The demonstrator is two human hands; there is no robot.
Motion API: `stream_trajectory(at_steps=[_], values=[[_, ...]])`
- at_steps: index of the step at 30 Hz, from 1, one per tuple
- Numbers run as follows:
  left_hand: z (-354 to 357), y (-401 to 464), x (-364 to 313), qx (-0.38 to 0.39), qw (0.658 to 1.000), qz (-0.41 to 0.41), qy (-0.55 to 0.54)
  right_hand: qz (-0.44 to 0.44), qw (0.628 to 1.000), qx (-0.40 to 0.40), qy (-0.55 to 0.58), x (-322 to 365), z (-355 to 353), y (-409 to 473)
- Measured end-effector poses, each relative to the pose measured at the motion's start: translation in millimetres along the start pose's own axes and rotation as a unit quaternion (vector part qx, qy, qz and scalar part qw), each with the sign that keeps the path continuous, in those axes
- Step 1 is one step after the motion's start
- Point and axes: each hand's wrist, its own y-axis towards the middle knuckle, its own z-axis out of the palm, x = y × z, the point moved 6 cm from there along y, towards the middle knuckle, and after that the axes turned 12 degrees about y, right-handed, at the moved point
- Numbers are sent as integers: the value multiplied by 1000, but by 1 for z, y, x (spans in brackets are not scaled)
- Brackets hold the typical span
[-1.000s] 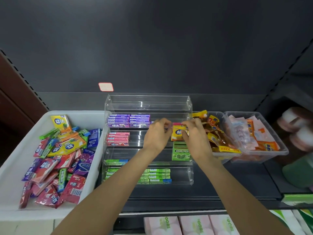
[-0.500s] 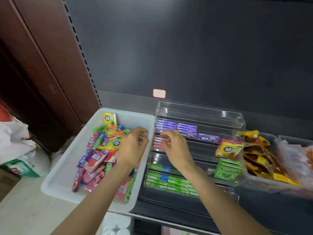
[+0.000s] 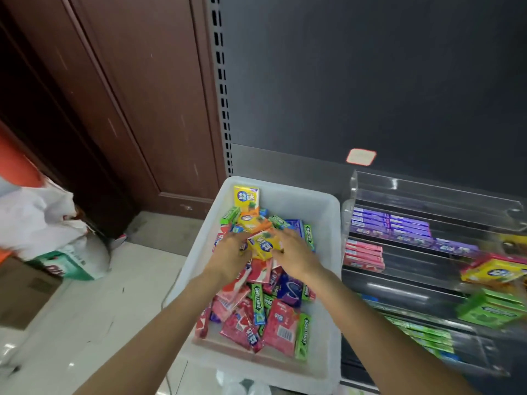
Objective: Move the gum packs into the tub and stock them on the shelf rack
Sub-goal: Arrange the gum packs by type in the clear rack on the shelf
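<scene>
Gum packs (image 3: 256, 312) fill the tub (image 3: 330, 280); beside it, the rack (image 3: 427, 269) is part-stocked. My left hand (image 3: 228, 259) and right hand (image 3: 293, 252) grip a yellow pack (image 3: 263, 243).

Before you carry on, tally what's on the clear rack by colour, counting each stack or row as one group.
purple row: 1
pink stack: 1
yellow box: 1
green box stack: 1
green stick row: 1
Total: 5 groups on the clear rack; single packs are too blurred to count.
</scene>
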Motion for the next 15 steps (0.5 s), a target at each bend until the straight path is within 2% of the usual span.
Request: stream_trajectory(at_steps=[8,15], values=[[4,5,-13,-17,996,10,-83,10,1000,-23,-9,-6,9,-2],[-6,11,-16,-68,990,-45,-119,8,995,-52,90,-3,2,-11]])
